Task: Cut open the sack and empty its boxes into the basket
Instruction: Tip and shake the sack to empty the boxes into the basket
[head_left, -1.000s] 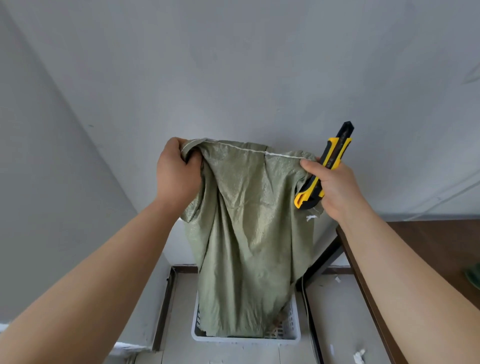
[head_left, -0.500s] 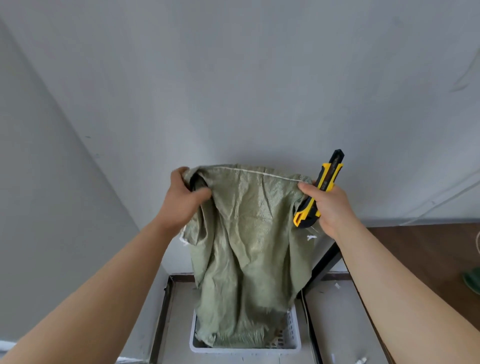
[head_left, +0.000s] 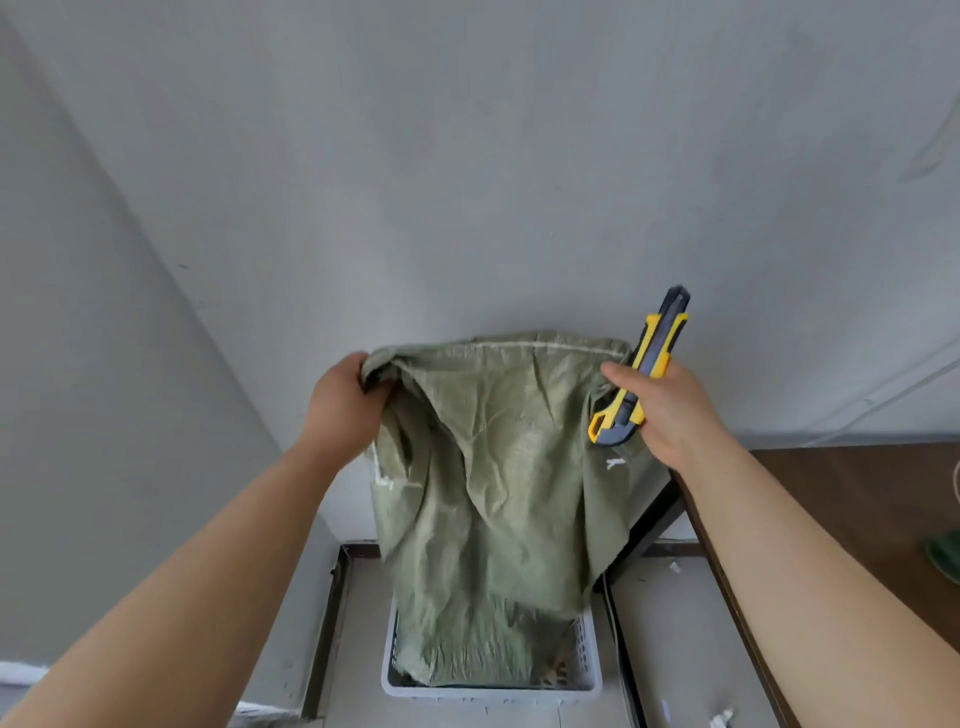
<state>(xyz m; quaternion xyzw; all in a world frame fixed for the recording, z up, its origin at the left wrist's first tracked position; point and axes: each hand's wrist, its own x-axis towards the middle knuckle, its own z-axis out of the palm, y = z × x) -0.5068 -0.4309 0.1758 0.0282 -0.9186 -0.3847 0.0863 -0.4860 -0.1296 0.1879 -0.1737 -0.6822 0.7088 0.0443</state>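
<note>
A green woven sack (head_left: 498, 478) hangs limp from both hands, its stitched seam uppermost and its lower end resting inside the white plastic basket (head_left: 589, 688) on the floor. My left hand (head_left: 345, 405) grips the sack's upper left corner. My right hand (head_left: 662, 405) pinches the upper right corner and also holds a yellow and black utility knife (head_left: 641, 364), pointing up and away. Most of the basket's inside is hidden by the sack; a bit of something brownish shows at its right side.
A dark brown table (head_left: 852, 519) stands at the right, with a green object (head_left: 945, 551) at the frame edge. A grey wall is close behind the sack. White scraps (head_left: 719, 719) lie on the grey floor.
Both hands have lowered the sack, so more of its lower end is bunched in the basket. The grips on the corners and the knife are unchanged.
</note>
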